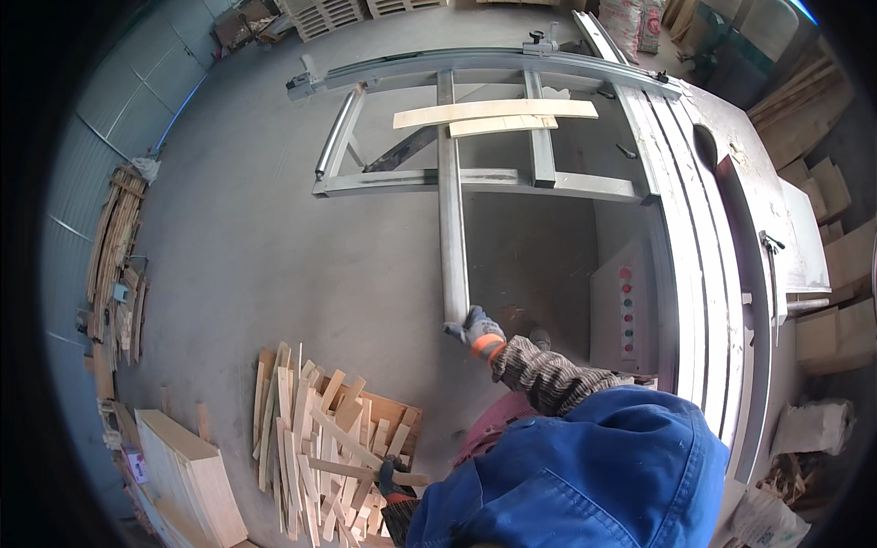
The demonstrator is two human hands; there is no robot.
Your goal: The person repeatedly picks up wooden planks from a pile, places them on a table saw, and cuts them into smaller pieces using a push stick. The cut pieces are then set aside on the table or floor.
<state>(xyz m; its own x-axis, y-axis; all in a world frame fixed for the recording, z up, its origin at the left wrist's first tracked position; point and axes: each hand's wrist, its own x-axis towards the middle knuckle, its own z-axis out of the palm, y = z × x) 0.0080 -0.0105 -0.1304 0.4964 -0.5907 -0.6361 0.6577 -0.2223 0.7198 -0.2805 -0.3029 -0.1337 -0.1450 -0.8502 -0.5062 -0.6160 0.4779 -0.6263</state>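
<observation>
At the lower left lies a heap of pale wooden strips [301, 429], in loose disorder over a brown board [402, 418]. My left hand [395, 479], in a dark glove, is down at the heap's right side, closed around a wooden strip [340, 468] that sticks out on both sides of it. My right hand [473, 329], in a grey glove with an orange cuff, grips the near end of a long metal bar [452, 228]. That bar belongs to a sliding table frame [566, 185]. Two wooden strips [493, 111] rest across the frame's bars, away from both hands.
A panel saw bed with long rails [681, 228] runs along my right. Below it stands a cabinet with coloured buttons [626, 310]. Stacked timber [114, 265] lines the left wall; a pale wooden box shape [187, 466] stands nearer. Pallets [324, 16] lie at the back.
</observation>
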